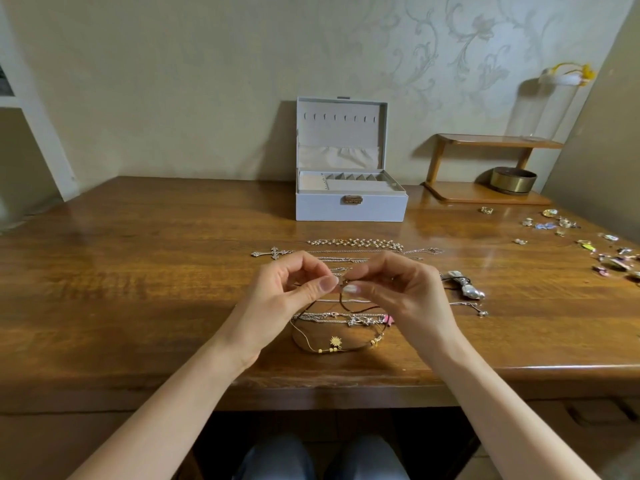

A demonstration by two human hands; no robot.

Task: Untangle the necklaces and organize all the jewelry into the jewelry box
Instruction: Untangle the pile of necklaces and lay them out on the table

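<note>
I am looking down at a glossy wooden table [138, 271] set against a pale wall [173, 81] papered with a floral pattern. Both hands meet above the middle of the table. Between their fingertips they pinch a thin brown cord [346, 304], which loops down into a tangle of silver chains [339, 318] lying just below the hands. A cord with a gold sun charm [335, 341] curves nearest to me. Beyond the hands, several necklaces lie in straight rows, among them a beaded chain [356, 242] and a cross pendant [275, 252]. The jewelry box [349, 206] stands open at the back of the table, well apart from the hands, its lid upright against the wall. To the right sit a small wooden shelf [485, 168] with a brass bowl [513, 180], and scattered earrings [561, 223]. My left hand [287, 292] and right hand [398, 292] hover off the table, thumbs and forefingers pressed on the cord, the other fingers curled loosely, forearms reaching in from below.
</note>
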